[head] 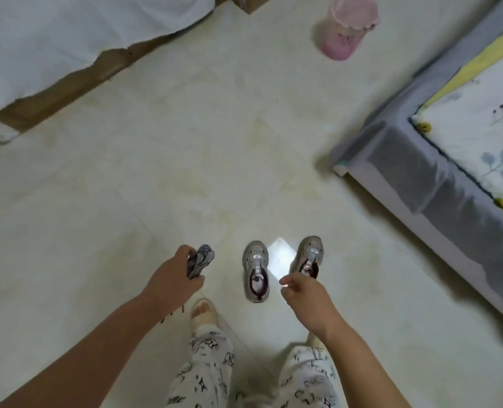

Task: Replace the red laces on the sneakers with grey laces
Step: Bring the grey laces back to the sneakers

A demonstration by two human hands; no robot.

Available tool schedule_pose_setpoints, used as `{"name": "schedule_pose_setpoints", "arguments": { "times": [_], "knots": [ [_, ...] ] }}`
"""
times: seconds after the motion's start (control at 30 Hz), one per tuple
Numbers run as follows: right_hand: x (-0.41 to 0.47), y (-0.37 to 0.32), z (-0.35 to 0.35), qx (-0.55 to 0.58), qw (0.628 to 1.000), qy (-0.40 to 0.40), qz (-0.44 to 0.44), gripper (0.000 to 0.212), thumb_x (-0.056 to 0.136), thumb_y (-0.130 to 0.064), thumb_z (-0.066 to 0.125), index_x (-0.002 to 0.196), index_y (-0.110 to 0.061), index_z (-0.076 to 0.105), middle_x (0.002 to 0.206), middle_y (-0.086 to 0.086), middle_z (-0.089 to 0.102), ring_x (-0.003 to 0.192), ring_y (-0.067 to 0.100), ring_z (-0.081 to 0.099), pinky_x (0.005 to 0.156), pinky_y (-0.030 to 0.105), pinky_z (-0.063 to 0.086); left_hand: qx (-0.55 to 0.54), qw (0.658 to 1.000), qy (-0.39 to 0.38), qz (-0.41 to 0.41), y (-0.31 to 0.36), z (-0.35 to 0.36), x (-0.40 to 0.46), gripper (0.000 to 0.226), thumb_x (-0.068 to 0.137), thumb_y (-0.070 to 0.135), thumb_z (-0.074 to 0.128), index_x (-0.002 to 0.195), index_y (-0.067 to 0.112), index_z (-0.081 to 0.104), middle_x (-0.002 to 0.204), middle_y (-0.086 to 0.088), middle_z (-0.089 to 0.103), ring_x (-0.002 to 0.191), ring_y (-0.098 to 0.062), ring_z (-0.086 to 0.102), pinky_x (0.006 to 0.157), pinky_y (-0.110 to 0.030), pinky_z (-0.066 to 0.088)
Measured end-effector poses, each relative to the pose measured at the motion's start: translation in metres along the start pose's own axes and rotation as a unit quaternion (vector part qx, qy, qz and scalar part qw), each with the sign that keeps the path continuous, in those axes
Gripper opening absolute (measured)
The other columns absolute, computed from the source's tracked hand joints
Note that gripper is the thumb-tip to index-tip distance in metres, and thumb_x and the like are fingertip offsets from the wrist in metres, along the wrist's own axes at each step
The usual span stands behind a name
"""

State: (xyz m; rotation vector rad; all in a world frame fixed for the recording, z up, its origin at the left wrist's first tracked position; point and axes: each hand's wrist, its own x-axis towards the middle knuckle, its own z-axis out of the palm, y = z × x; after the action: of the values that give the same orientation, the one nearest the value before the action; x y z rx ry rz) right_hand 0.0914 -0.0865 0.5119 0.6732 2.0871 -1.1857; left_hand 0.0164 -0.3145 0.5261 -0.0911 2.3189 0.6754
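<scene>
Nearest: patterned trouser legs [203,375] and a sandalled foot [203,312] on the tiled floor [185,172]. Left hand [175,278] has fingers curled round a bundle of grey laces [200,260]; a dark cord end dangles below the wrist, colour unclear. Right hand [303,293] pinches fingers together, whether on anything cannot be told. Two sneakers [256,269] stand on the floor just beyond the hands, slightly apart; lacing too small to read. Laces look soft, light, limp; likely best taken by the stiff tips. Sneakers are light, best steadied at the collar. Bed [421,172] right, pink bin [347,28] far.

text: none legible | sneakers [256,269]: no brand readable | trousers [206,366]: pattern only, blurred
</scene>
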Motion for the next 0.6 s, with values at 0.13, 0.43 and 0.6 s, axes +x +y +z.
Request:
{"name": "schedule_pose_setpoints", "arguments": {
  "times": [0.13, 0.43, 0.6],
  "knots": [
    [0.010, 0.041, 0.001, -0.011, 1.000, 0.007, 0.007, 0.019, 0.093, -0.017, 0.048, 0.108, -0.016, 0.059, 0.078, -0.015, 0.050, 0.065, 0.003, 0.048, 0.058, 0.015, 0.038, -0.007, 1.000, -0.027, 0.004, 0.010, 0.053, 0.010, 0.028, 0.084, 0.015, 0.057, 0.106, 0.013, 0.041, 0.077, -0.008, 0.055, 0.065, -0.022, 0.051, 0.056, -0.028, 0.036],
    [0.060, 0.152, -0.032, -0.024, 1.000, -0.004, 0.013, 0.022, 0.092, -0.017, 0.048, 0.111, -0.018, 0.059, 0.081, -0.009, 0.054, 0.070, 0.007, 0.051, 0.057, 0.011, 0.037, -0.088, 0.996, -0.023, 0.004, 0.047, 0.206, 0.029, 0.027, 0.084, 0.017, 0.058, 0.108, 0.012, 0.045, 0.079, -0.001, 0.052, 0.075, -0.026, 0.054, 0.064, -0.026, 0.037],
    [0.108, 0.207, -0.024, -0.036, 0.999, 0.030, 0.016, 0.020, 0.092, -0.016, 0.048, 0.109, -0.016, 0.060, 0.088, -0.006, 0.056, 0.073, 0.010, 0.051, 0.058, 0.018, 0.037, -0.085, 0.995, -0.041, 0.037, 0.032, 0.276, 0.058, 0.024, 0.085, 0.019, 0.058, 0.106, 0.015, 0.046, 0.082, -0.001, 0.054, 0.063, -0.010, 0.047, 0.056, -0.017, 0.034]
  ]
}}
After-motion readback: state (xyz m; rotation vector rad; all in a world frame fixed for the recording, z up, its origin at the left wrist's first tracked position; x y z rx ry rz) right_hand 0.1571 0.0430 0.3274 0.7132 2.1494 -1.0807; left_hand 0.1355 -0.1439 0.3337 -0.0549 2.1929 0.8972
